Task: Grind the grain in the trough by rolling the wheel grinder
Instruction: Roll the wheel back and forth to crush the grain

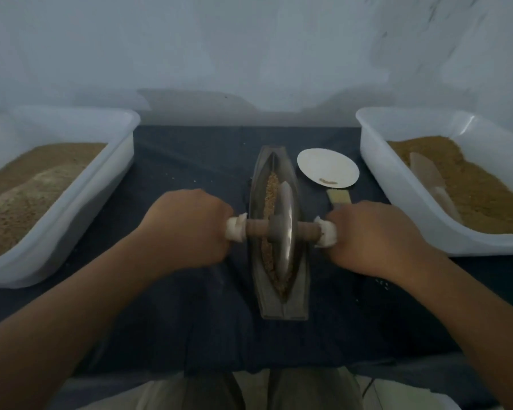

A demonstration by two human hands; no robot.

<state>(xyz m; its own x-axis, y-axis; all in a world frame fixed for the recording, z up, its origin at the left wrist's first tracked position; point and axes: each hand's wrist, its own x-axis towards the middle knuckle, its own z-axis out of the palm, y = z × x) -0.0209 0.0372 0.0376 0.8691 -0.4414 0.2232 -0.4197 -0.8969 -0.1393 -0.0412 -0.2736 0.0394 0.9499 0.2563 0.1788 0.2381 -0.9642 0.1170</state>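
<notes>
Wheel (285, 232) is held in the trough (279, 306), its handle (256, 227) gripped at each end by left hand (187, 229) and right hand (370, 238). Grain (271, 184) may be spilled if the wheel is tilted.

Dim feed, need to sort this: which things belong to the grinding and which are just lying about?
In use: wheel grinder, trough, grain, left hand, right hand.
Lying about: left tub, right tub, scoop, white plate, brush.
</notes>
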